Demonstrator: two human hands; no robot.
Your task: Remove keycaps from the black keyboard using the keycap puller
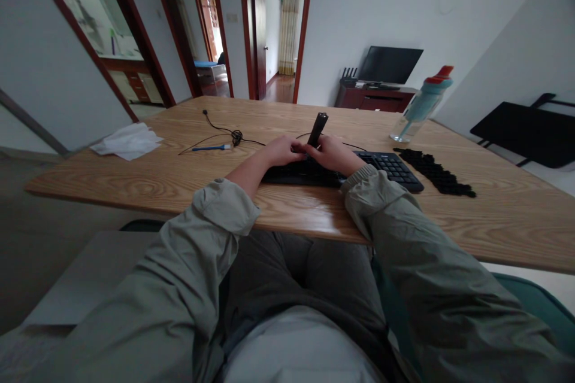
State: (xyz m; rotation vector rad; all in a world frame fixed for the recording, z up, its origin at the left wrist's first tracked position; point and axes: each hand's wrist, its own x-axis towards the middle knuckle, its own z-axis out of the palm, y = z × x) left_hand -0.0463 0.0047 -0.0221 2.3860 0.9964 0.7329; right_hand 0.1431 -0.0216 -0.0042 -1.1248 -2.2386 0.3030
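Observation:
A black keyboard point(390, 169) lies on the wooden table point(494, 215) in front of me. Both hands rest over its left half. My right hand point(335, 154) is closed round a dark stick-shaped tool point(317, 128) that points up and away from me. My left hand point(282, 151) sits beside it with fingers curled, fingertips meeting the right hand at the tool's base; what it holds is hidden. A row of loose black keycaps point(433, 171) lies to the right of the keyboard.
A teal water bottle with a red lid point(422, 105) stands at the back right. A white cloth point(128, 141) lies at the left edge. A blue pen point(211, 147) and a black cable point(229, 131) lie behind the hands. A black chair point(525, 131) stands at the right.

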